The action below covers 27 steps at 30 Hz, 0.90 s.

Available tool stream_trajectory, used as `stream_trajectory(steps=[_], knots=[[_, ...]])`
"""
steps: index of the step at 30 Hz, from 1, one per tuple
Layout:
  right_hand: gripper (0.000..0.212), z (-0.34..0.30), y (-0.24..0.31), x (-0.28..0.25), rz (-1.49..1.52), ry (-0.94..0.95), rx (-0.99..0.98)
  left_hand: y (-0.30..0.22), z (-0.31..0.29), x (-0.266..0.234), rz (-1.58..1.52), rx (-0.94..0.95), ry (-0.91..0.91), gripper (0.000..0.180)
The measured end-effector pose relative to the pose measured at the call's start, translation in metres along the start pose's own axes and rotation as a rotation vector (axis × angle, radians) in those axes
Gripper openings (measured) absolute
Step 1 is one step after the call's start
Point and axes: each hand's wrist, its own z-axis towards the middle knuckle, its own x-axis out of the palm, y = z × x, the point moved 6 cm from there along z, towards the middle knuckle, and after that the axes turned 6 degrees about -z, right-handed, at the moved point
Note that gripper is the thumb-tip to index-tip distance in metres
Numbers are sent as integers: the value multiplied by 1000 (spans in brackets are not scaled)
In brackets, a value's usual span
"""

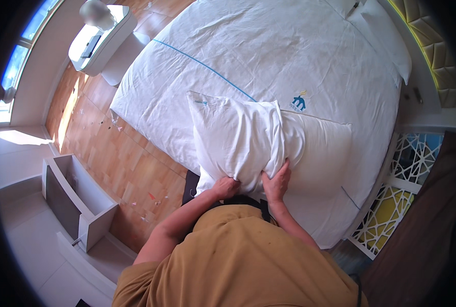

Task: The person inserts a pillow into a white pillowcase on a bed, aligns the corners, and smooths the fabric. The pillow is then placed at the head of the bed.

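In front of me a white pillow (326,143) lies on the bed, partly inside a white pillowcase (228,130). The case covers its left part and is bunched in folds around the middle; the right part of the pillow is bare. My left hand (225,188) is closed on the near edge of the pillowcase. My right hand (277,182) grips the bunched cloth at the near side, thumb pointing up along the folds. Some of its fingers are hidden under the cloth.
The large bed (212,46) has a white cover with a blue stripe. Another pillow (379,36) lies at its far right. Left are a white table (84,59), an open drawer (79,192) and a wooden floor (131,169) with scraps. A white lattice panel (386,215) stands right.
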Motion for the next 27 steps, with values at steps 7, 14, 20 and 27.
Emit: stream_trajectory(steps=[7, 14, 20, 27], knots=[[60, 27, -36, -12, -125, -103, -11, -11, -5, -6, -177, 63, -67, 20], [45, 48, -80, 16, -35, 190, 405, -51, -7, -49, -241, 39, -114, 33], [57, 48, -122, 40, 260, 252, 416, -61, -3, -212, 192, 94, -935, 69], [61, 36, -97, 24, 334, 294, 264, 54, 56, -241, -788, -405, -739, 133]])
